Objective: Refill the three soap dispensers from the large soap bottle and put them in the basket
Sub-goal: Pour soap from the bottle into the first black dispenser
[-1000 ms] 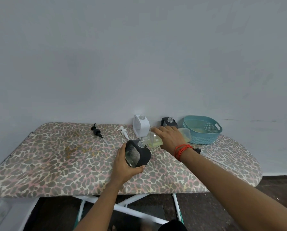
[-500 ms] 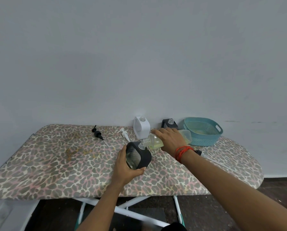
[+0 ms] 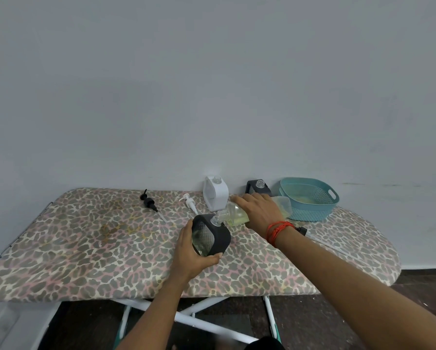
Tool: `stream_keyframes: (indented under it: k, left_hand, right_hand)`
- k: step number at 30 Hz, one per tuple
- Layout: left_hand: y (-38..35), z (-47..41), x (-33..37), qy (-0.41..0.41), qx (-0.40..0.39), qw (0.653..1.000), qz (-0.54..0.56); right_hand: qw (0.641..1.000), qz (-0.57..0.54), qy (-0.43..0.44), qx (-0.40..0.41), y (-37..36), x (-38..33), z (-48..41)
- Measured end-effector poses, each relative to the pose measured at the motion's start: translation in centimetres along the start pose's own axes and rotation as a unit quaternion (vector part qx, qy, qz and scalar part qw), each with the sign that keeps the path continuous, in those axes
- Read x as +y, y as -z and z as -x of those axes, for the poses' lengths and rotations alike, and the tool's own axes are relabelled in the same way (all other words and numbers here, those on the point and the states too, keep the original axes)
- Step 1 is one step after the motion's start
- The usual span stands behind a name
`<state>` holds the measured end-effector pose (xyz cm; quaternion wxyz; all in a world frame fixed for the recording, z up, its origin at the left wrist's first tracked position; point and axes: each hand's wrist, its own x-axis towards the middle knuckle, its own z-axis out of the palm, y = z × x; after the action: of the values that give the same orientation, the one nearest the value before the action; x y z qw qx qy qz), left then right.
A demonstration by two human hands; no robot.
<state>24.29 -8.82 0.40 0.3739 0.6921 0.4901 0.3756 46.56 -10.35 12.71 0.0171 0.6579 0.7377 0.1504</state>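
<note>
My left hand (image 3: 190, 256) grips a black-framed soap dispenser (image 3: 212, 236), tilted, its pump off and its neck open. My right hand (image 3: 258, 210) holds the large clear soap bottle (image 3: 234, 212) tipped sideways, its mouth at the dispenser's neck; yellowish soap lies inside it. A white dispenser (image 3: 215, 193) and a second black dispenser (image 3: 258, 188) stand uncapped at the back by the wall. The teal basket (image 3: 310, 198) sits at the back right, holding no dispenser.
A black pump head (image 3: 150, 204) and a white pump head (image 3: 190, 202) lie on the leopard-print ironing board (image 3: 85, 248). Another black pump with its tube (image 3: 303, 231) lies behind my right wrist. The board's front edge is close to me.
Both hands keep their hold, the bottle's mouth staying at the dispenser's neck. The camera has tipped slightly, so the board sits a little lower in view.
</note>
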Motion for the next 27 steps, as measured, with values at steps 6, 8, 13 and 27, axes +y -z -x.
stream_keyframes:
  k: [6, 8, 13, 27]
  left_hand:
    - [-0.02, -0.07, -0.20, 0.001, 0.000, 1.000, -0.003]
    - [-0.02, -0.08, -0.19, -0.002, 0.001, 1.000, -0.005]
    - [-0.01, -0.06, -0.14, -0.002, 0.002, 1.000, -0.003]
    - [-0.03, -0.05, -0.31, 0.000, 0.003, 1.000, -0.006]
  right_hand:
    - [1.000, 0.002, 0.000, 0.001, 0.01, -0.03, 0.01]
    - [1.000, 0.001, 0.000, 0.003, -0.01, -0.02, 0.04]
    - [1.000, -0.001, -0.001, 0.002, -0.07, -0.08, 0.02]
    - [1.000, -0.002, -0.002, 0.005, 0.08, -0.13, 0.14]
